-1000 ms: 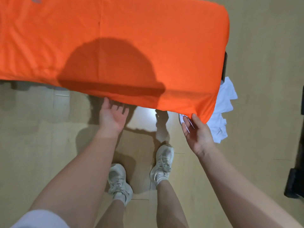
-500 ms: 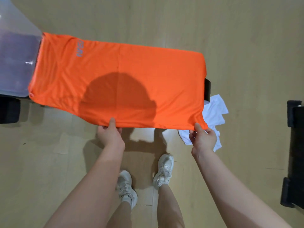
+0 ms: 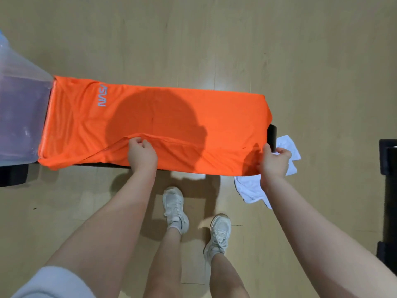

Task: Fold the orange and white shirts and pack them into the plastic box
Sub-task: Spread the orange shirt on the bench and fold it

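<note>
Orange shirt: bright orange cotton T-shirt (image 3: 176, 117) w/ grey NASA lettering is lying stretched lengthwise over a narrow black tabletop (image 3: 272, 136), which is only peeking out at the right end and along the near edge. Laid flat that way, prob. so the long fold can be made against a firm surface.

Near edge: the near long side is being lifted and turned inward, a raised ridge of cloth running from mid-shirt toward the left end. Looks like the lengthwise fold is just getting under way.

Left hand: left hand (image 3: 141, 154) is pinching that ridge about mid-length, fingers closed on orange cloth, prob. to steer where the crease lands.

Right hand: right hand (image 3: 276, 161) is gripping the shirt's near right corner, at the hem end, fingers clamped on the fabric. It's keeping the cloth taut so the fold stays straight, I'd say.

White shirt: crumpled white shirt (image 3: 253, 190) is lying in a heap on the pale wood floor (image 3: 214, 39), just beside the tabletop's right end and partly behind the right forearm. Not folded yet, parked there to wait its turn, I'm guessing.

Plastic box: clear plastic box (image 3: 21, 117) is sitting at the far left, touching the shirt's collar end. Close by so the folded shirts can go straight in. Can't tell what's inside.

Stage: early, one shirt mid-fold, nothing visibly packed.

Risk: the overhanging right end could be slipping off if the grip loosens.
</note>
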A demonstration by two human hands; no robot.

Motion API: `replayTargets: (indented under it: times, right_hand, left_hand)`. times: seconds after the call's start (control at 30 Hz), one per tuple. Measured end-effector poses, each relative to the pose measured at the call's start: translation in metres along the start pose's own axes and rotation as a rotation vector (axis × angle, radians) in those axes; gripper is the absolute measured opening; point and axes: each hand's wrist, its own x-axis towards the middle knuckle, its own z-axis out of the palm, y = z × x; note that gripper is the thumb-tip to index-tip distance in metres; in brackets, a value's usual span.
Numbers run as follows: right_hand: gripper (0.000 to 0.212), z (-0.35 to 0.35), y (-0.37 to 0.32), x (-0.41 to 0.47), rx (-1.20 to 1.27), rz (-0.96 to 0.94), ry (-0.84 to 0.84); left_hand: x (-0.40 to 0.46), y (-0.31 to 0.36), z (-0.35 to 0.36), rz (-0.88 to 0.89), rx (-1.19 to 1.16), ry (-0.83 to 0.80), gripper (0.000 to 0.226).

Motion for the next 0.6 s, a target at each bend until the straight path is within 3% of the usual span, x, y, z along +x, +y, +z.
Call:
replayTargets:
  times: [0.07,0.17,0.3,0.5,0.6]
  right_hand:
    - [0.027,0.008,0.005,-0.018,-0.345,-0.382,-0.016]
    - [0.026,0.032,0.01,-0.048,-0.636,-0.751,-0.319]
    - [0.036,0.077,0.001,-0.072,-0.94,-0.778,-0.53]
    - [0.023,0.102,-0.014,-0.075,-1.035,-0.673,-0.334]
    - [0.029,0.114,-0.023,-0.089,-1.161,-0.735,-0.364]
  left_hand:
    - [0.003,-0.008,-0.013,0.252,0.189,-0.08,0.035]
    - [0.007,-0.01,-0.035,0.45,0.436,-0.162,0.043]
    - [0.039,-0.008,-0.055,0.358,0.65,-0.211,0.04]
    - [0.078,-0.012,-0.082,0.384,0.693,-0.262,0.024]
    - [0.088,-0.028,-0.104,0.39,0.565,-0.242,0.03]
